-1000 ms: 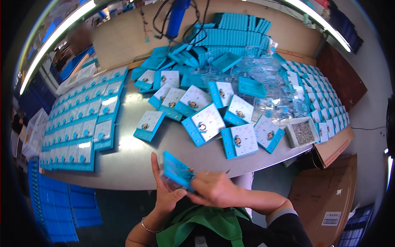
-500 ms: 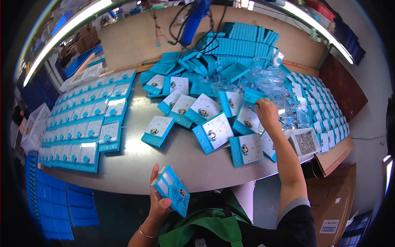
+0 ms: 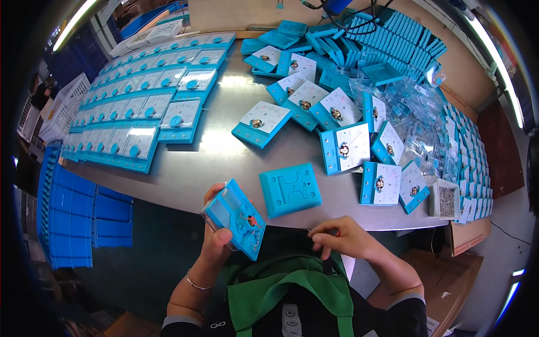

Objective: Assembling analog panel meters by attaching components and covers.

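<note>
At a metal table [image 3: 213, 165], we are holding an open meter [image 3: 237, 218] just left of a blue cover [image 3: 291, 190]; we are clasping the meter with the left hand [image 3: 215, 240], fingers behind, thumb on its side; we are loosely curling the right hand [image 3: 349, 238], and cannot tell whether its fingers are gripping anything

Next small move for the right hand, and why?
Probably the right hand should pick up the blue shell and bring it to the blue unit in the left hand: the unit's inner parts are exposed, and the shell lies close by near the table's front edge. Whether the right hand already holds something small is hard to tell.
</note>
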Available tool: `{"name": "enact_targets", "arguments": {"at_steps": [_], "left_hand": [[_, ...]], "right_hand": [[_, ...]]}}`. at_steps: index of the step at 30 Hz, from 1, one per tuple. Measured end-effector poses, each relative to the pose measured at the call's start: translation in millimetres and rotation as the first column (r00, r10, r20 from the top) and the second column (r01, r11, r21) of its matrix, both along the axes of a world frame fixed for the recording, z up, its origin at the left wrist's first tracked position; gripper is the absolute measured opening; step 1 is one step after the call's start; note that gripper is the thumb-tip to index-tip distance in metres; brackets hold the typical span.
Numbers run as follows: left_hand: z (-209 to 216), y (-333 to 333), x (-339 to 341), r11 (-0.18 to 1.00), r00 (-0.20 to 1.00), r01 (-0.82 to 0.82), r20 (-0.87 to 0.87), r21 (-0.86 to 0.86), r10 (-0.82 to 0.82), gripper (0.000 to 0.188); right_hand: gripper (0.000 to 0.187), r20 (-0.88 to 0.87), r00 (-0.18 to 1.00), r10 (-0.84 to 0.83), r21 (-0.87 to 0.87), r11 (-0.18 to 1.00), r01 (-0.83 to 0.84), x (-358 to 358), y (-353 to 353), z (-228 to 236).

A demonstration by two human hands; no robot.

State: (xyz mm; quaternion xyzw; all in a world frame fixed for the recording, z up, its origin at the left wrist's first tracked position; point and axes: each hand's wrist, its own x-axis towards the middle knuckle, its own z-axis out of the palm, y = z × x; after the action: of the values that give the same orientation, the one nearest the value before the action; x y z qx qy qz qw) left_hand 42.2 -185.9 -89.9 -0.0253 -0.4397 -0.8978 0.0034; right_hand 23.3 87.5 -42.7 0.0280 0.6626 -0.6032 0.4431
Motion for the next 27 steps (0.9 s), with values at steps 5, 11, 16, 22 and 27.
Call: {"name": "enact_targets", "arguments": {"at_steps": [5,11,16,22,27], "left_hand": [[5,-9,-3,0.994,0.996,0.076,-0.042,-0.082,-0.08,0.102],[14,-11,2,0.99,0.998,0.023,-0.062,-0.139,-0.032,0.107],[7,-1,1,0.988,0.995,0.052,-0.082,-0.147,-0.065,0.107],[-2,30,-6,0.982,0.96,0.142,-0.224,-0.124,-0.167,0.101],[-6,46,-6,0.978,0.952,0.061,-0.282,-0.198,-0.117,0.101]], "right_hand": [[0.057,-0.881,0.021,0.472,0.472,0.878,0.08,-41,-29,21],[0.071,-0.831,0.235,0.504,0.521,0.854,0.008,-45,-32,15],[0.074,-0.823,0.173,0.54,0.567,0.793,0.222,-15,-10,-4],[0.076,-0.866,0.5,0.012,0.033,0.999,0.033,3,-16,6],[0.079,-0.85,0.521,-0.081,-0.103,0.995,-0.013,16,-36,-11]]}}
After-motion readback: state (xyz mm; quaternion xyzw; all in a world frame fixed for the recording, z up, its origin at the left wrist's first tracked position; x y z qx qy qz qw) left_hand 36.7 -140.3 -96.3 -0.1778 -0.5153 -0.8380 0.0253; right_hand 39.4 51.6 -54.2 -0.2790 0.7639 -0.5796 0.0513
